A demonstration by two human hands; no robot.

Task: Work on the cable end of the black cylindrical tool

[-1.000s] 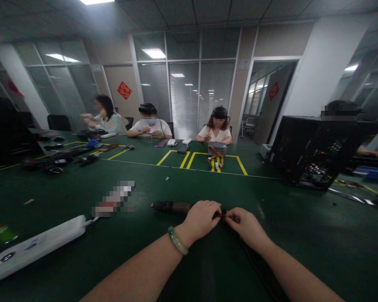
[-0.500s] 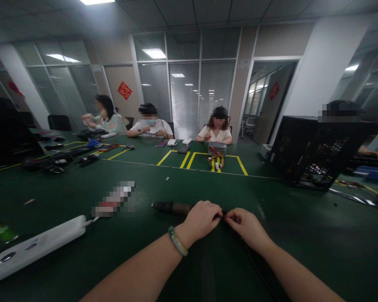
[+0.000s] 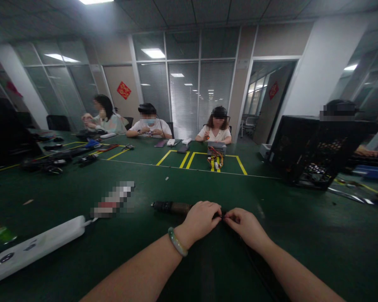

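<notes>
On the green table lies a dark pen-shaped power tool, seemingly an electric screwdriver (image 3: 176, 208), its narrow metal tip pointing left. My left hand (image 3: 203, 218), with a jade bangle (image 3: 177, 242) on the wrist, rests across its rear part and hides it. Its thumb and fingers are pinched together at the right. Facing it, my right hand (image 3: 244, 224) is pinched too, fingertips almost touching those of the left. Something small and dark shows between the fingertips, too small to name. A black cable (image 3: 255, 264) runs down under my right forearm.
At left lie a white power strip (image 3: 40, 249) and a small green bottle (image 3: 1, 233). A black computer case (image 3: 315, 155) stands at right. Beyond are a grey power supply (image 3: 216, 147) with wires, dark cables (image 3: 53, 162), yellow tape (image 3: 173, 157) and several seated people.
Both hands hold nearly the same pinched pose over the tool. The view has shifted very slightly.
</notes>
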